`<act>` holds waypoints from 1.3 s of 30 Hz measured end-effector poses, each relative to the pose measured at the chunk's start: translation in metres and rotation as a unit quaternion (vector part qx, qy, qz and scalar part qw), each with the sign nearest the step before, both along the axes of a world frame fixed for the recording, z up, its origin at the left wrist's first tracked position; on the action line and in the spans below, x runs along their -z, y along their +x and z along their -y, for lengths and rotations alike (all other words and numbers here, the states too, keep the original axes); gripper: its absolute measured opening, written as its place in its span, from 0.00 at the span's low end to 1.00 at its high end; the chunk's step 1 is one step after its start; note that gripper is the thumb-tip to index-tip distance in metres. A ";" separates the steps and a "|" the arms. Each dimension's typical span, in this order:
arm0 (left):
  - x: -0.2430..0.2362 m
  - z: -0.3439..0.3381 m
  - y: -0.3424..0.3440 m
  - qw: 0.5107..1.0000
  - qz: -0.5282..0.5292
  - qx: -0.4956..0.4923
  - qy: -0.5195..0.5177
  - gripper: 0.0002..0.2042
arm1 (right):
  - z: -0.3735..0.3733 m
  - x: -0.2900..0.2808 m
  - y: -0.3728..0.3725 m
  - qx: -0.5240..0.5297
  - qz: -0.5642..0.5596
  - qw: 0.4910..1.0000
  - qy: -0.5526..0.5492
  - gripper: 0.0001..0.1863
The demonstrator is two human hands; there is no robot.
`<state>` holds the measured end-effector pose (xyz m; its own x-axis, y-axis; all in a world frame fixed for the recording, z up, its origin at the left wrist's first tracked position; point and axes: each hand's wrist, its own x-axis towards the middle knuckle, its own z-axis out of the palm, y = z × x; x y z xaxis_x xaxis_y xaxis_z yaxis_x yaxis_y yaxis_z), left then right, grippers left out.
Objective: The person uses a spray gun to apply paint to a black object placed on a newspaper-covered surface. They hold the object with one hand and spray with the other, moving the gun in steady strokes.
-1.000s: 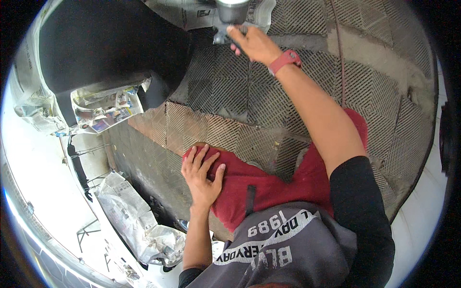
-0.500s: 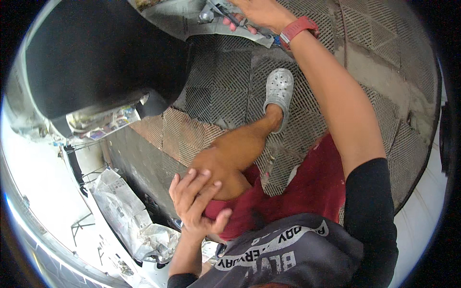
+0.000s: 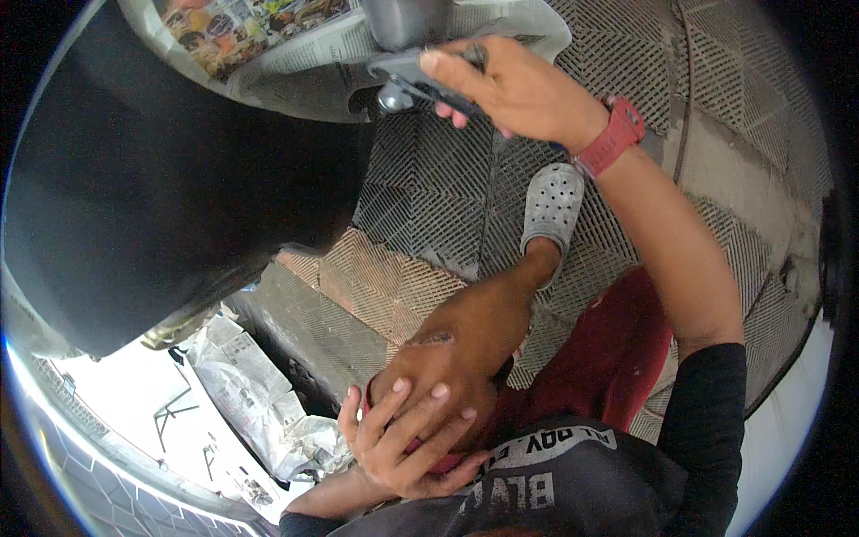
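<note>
My right hand (image 3: 514, 89), with a red watch on its wrist, is closed around a paint spray gun (image 3: 401, 68) at the top of the view. A grey cup (image 3: 407, 22) stands on the gun, and a rounded silver part shows below it. The gun's front end points left, beyond the upper right edge of a large dark, smooth panel (image 3: 197, 188); I cannot tell the distance between them. My left hand (image 3: 407, 443) rests on my bent knee, fingers spread, holding nothing.
Printed newspaper sheets (image 3: 313, 58) border the panel's top edge. More crumpled newspaper (image 3: 242, 376) covers a surface at lower left. Ribbed floor tiles (image 3: 429, 179) lie under my foot in a grey clog (image 3: 552, 201). A thin hose or cord (image 3: 687, 80) runs along the floor at right.
My view has shifted, so the panel looks larger and more newspaper shows above it. My right hand and the spray gun sit lower in the picture. My left hand stays on the knee.
</note>
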<state>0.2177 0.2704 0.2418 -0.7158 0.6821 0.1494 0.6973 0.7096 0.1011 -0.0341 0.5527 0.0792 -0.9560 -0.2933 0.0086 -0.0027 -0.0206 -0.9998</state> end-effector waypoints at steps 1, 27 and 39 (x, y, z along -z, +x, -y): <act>0.001 -0.002 -0.005 1.000 -0.008 0.001 0.001 0.16 | 0.007 0.018 -0.003 0.017 -0.008 1.000 0.000 0.32; -0.019 -0.062 -0.098 0.997 0.017 -0.003 -0.076 0.22 | -0.026 0.005 -0.051 -0.021 -0.211 0.977 -0.005 0.22; -0.011 -0.060 -0.094 0.998 -0.008 -0.025 -0.056 0.15 | -0.021 0.025 -0.056 -0.057 -0.180 0.982 0.004 0.25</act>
<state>0.1236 0.3302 0.2533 -0.7479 0.6583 0.0849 0.6612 0.7501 0.0087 -0.0905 0.5739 0.0543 -0.8528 -0.3990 0.3369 -0.3534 -0.0341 -0.9348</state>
